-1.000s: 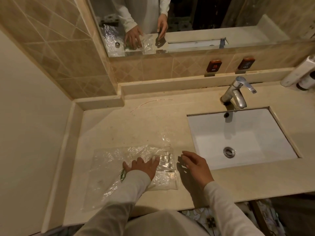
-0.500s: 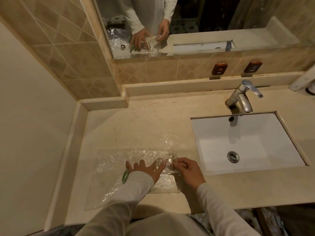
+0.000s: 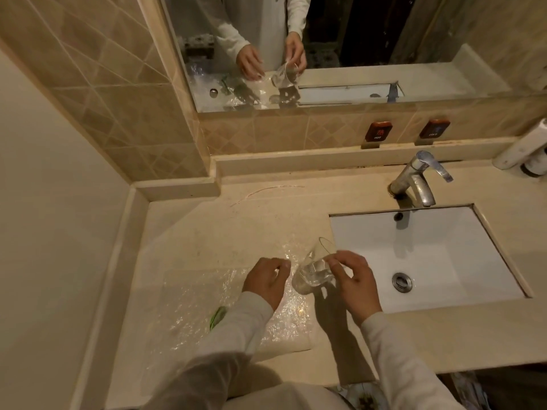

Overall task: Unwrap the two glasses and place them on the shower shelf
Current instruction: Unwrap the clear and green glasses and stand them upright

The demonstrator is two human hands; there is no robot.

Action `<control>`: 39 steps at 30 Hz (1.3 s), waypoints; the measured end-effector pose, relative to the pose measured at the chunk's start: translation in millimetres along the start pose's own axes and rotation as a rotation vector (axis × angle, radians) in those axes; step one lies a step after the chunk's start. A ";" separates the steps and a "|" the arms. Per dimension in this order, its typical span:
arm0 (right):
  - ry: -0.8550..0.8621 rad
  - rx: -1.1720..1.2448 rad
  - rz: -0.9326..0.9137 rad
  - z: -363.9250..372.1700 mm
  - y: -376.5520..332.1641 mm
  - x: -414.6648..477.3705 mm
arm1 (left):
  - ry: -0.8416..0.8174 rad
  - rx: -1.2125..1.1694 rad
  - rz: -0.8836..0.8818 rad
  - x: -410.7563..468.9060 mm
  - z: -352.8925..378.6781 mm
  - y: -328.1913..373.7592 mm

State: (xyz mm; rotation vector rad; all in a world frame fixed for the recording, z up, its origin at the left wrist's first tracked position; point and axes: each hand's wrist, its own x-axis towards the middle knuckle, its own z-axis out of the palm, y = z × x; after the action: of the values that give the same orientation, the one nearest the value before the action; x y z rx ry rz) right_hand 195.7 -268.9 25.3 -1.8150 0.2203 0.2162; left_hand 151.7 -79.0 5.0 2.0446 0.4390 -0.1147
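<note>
My right hand (image 3: 352, 282) holds a clear drinking glass (image 3: 312, 272) by its side, lifted off the counter and tilted, its rim pointing up toward the sink. My left hand (image 3: 265, 281) is just left of the glass, fingers curled, pinching the edge of the crinkled clear plastic wrap (image 3: 204, 303). The wrap lies spread over the beige counter (image 3: 192, 232) under my left forearm, with a small green label (image 3: 217, 316) on it. I see only one glass. No shower shelf is in view.
A white rectangular sink (image 3: 444, 255) with a chrome tap (image 3: 417, 182) lies right of my hands. A mirror (image 3: 325, 48) above the tiled backsplash reflects my hands and the glass. A white object (image 3: 524, 149) sits at the far right. A wall borders the counter's left side.
My right hand has taken hold of the glass and lifted it out of the plastic wrap, tilting it. My left hand went from lying flat on the wrap to curled at its edge.
</note>
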 end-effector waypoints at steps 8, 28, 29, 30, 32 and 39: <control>-0.101 0.024 -0.115 10.2 -29.2 37.6 | -0.074 -0.424 -0.082 38.5 2.8 62.2; -0.198 -0.099 -0.153 26.9 -20.7 146.9 | -0.067 -0.656 -0.337 133.1 42.8 66.8; -0.199 -0.104 -0.159 27.9 -16.8 152.4 | -0.067 -0.645 -0.340 137.6 46.0 65.1; -0.197 -0.110 -0.163 28.9 -13.8 155.6 | -0.070 -0.634 -0.340 140.4 48.1 63.7; -0.190 -0.109 -0.164 30.4 -10.0 158.9 | -0.077 -0.615 -0.336 144.1 50.6 60.3; -0.219 -0.052 -0.147 32.7 -4.1 174.5 | -0.071 -0.576 -0.365 158.8 58.8 52.7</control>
State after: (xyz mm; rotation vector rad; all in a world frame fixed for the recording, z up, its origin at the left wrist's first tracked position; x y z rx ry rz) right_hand 364.1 -242.5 -24.7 -1.8343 -0.0735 0.3170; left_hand 324.0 -111.5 -22.0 1.3789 0.7067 -0.2498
